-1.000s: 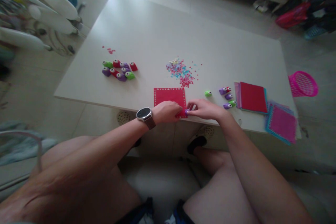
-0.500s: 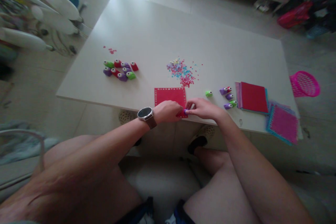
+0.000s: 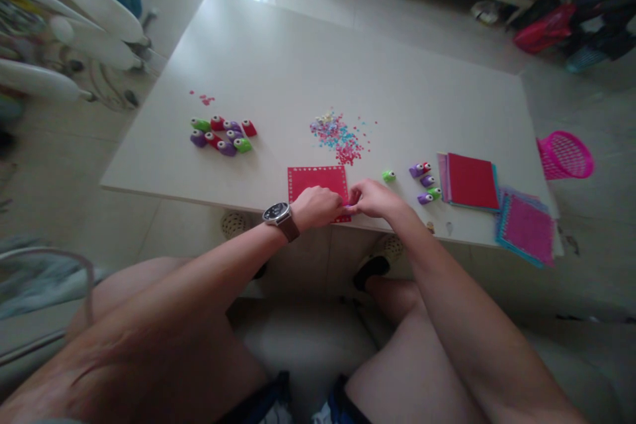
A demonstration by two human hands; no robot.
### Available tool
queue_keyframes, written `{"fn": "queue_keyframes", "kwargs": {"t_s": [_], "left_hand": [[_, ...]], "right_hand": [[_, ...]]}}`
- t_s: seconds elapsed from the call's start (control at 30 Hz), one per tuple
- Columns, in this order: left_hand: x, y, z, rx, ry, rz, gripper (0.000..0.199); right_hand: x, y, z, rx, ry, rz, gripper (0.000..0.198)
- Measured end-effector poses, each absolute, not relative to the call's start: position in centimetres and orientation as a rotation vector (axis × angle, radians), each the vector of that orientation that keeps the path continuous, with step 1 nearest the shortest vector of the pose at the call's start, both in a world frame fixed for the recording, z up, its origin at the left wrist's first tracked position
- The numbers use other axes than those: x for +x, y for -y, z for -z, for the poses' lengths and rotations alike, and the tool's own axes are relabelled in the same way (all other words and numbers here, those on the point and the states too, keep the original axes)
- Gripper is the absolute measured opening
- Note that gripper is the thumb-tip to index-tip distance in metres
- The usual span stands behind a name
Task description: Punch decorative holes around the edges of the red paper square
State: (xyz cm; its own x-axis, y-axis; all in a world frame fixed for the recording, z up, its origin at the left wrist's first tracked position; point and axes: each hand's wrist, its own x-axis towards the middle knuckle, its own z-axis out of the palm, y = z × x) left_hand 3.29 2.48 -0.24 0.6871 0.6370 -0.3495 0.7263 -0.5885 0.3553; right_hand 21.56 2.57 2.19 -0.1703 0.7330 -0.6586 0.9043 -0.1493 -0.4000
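Note:
A square sheet of red paper (image 3: 317,179) lies at the table's near edge, small cut-out shapes running along its borders. My left hand (image 3: 318,205), with a watch on its wrist, rests over the lower part of the sheet, fingers curled together onto its right side. At that right edge my right hand (image 3: 370,199) pinches a small purple craft punch (image 3: 348,208), mostly hidden by the fingers. Both hands' fingertips nearly meet there. A green craft punch (image 3: 389,176) stands just beyond my right hand.
Colourful confetti (image 3: 338,136) is scattered past the sheet. More craft punches (image 3: 223,136) cluster at the left, and others (image 3: 426,181) at the right. Beside those lie a stack of coloured paper (image 3: 472,181) and punched sheets (image 3: 527,230). A pink basket (image 3: 566,154) stands beyond the table's right end.
The view has shifted slightly. My hands stay at the sheet's right edge; my right fingers have closed in, and less of the purple craft punch shows.

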Motion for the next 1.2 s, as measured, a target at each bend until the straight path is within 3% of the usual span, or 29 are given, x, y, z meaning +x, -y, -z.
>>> {"fn": "queue_keyframes", "kwargs": {"t_s": [0.2, 0.33, 0.43, 0.63, 1.03, 1.2], "left_hand": [[4.0, -2.3, -0.1, 2.408, -1.093, 0.3, 0.063], [3.5, -3.0, -0.4, 2.352, -1.009, 0.338, 0.072], [2.9, -3.4, -0.3, 2.338, -0.919, 0.326, 0.057], [2.7, -2.9, 0.4, 2.378, -0.904, 0.333, 0.037], [2.6, -2.7, 0.5, 2.368, -0.927, 0.286, 0.028], [2.5, -2.6, 0.8, 2.388, -0.92, 0.252, 0.024]], "right_hand": [[20.5, -2.8, -2.4, 1.902, -1.893, 1.015, 0.013], [21.3, -3.1, -2.7, 1.862, -1.869, 1.159, 0.01], [23.0, -3.2, -3.3, 1.936, -1.88, 1.24, 0.01], [24.4, -2.7, -3.4, 2.035, -1.923, 1.121, 0.021], [24.9, -2.6, -3.6, 1.903, -1.999, 0.654, 0.023], [25.5, -2.4, -3.3, 1.855, -2.001, 0.69, 0.028]]}}
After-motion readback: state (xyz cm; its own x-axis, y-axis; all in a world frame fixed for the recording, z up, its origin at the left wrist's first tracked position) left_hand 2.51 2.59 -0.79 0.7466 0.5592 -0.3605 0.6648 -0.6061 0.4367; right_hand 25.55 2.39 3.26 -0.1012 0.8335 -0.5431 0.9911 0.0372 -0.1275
